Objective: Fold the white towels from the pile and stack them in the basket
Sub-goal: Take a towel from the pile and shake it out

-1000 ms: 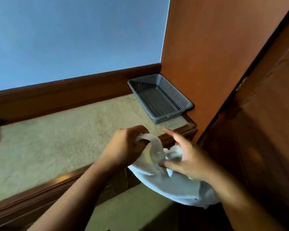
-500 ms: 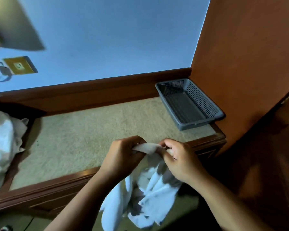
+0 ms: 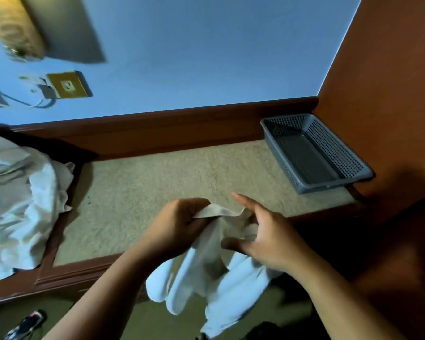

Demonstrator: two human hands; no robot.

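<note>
Left hand [image 3: 179, 227] clenched on top edge of towel [image 3: 206, 278]; right hand [image 3: 268, 238] spread, fingers straight, palm against the cloth. Towel hangs before the desk [image 3: 157, 182] front. Basket [image 3: 335, 149] far right, pile [image 3: 17, 204] left.

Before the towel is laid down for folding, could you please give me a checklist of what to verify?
1. Left hand grips an edge of the white cloth towel: ok.
2. Right hand holds the towel: cannot tell; its fingers look partly straight.
3. Towel opened out flat: not ok; it hangs bunched below the hands.
4. Grey perforated plastic basket has room: ok; nothing lies in it.
5. Beige carpet-like surface lies just ahead of the hands: ok.
</note>
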